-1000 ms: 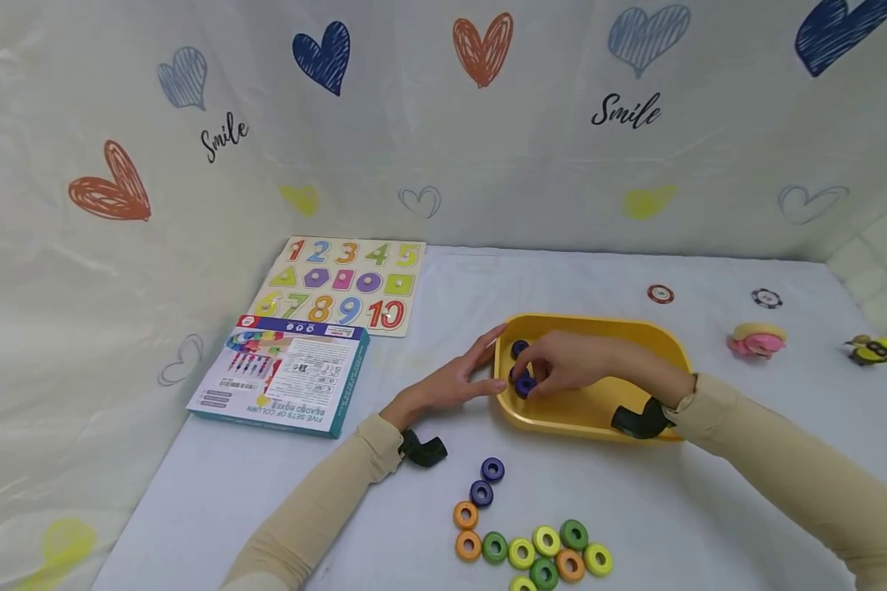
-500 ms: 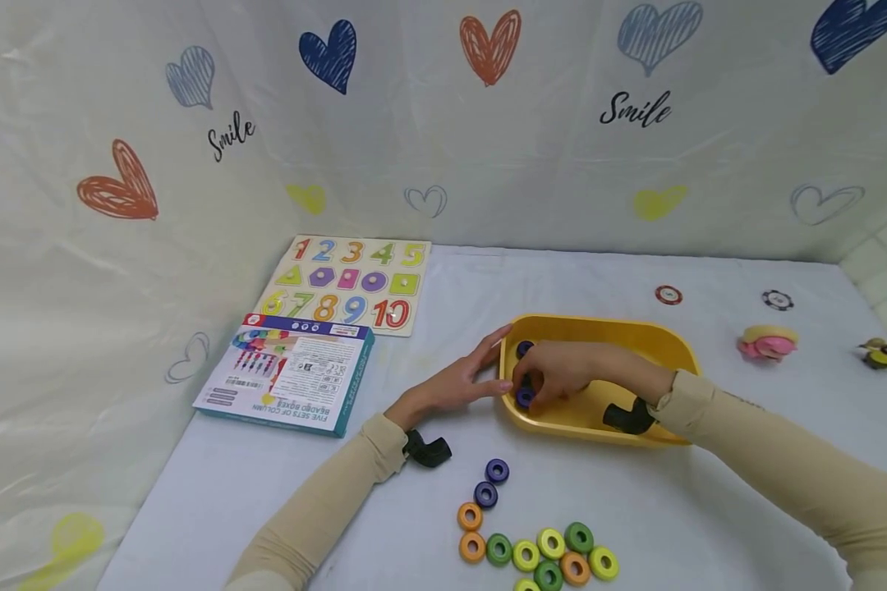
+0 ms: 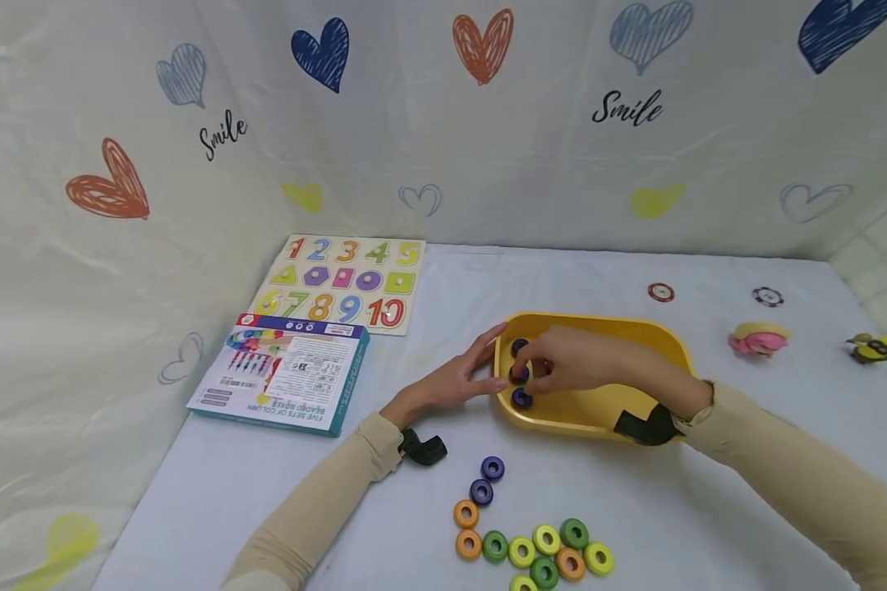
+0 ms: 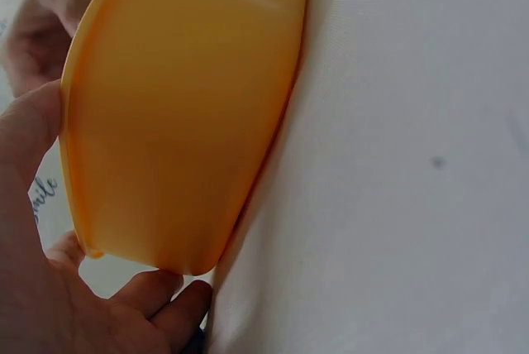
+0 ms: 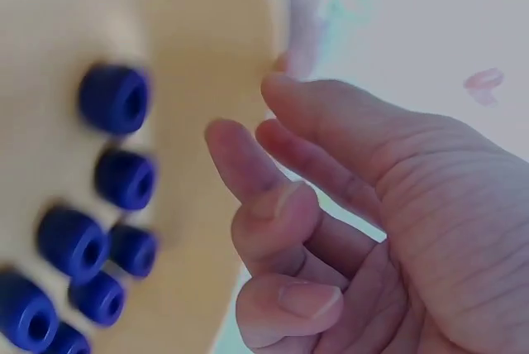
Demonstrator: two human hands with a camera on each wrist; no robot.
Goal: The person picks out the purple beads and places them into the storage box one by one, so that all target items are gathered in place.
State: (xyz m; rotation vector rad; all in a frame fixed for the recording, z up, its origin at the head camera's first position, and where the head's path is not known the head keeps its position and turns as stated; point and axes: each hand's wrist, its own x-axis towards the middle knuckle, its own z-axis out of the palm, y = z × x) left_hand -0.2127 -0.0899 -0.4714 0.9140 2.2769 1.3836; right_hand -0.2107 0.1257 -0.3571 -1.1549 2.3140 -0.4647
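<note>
A yellow tray (image 3: 599, 423) stands on the white-covered table. My left hand (image 3: 451, 384) rests against its left end, with thumb and extended fingers touching the rim and wall, as the left wrist view also shows. Over the tray's left part is my right hand (image 3: 569, 361), its fingers loosely bent beside dark blue ring beads (image 3: 521, 398). Several such beads (image 5: 116, 98) lie in the tray in the right wrist view. Thumb and fingertips are apart there, with no bead visible between them. In the head view the hand partly hides the beads.
Orange (image 3: 468, 544), green (image 3: 495, 546), yellow (image 3: 599, 558) and blue (image 3: 481, 492) ring beads lie in front of the tray. A boxed toy set (image 3: 281, 377) overlaps a number board (image 3: 340, 283) at left. Chips (image 3: 661, 293) and small toys (image 3: 759, 339) lie at right.
The right hand's fingertips have moved off the nearest blue bead, and three blue beads now show in a line at the tray's left end. The left hand stays on the tray.
</note>
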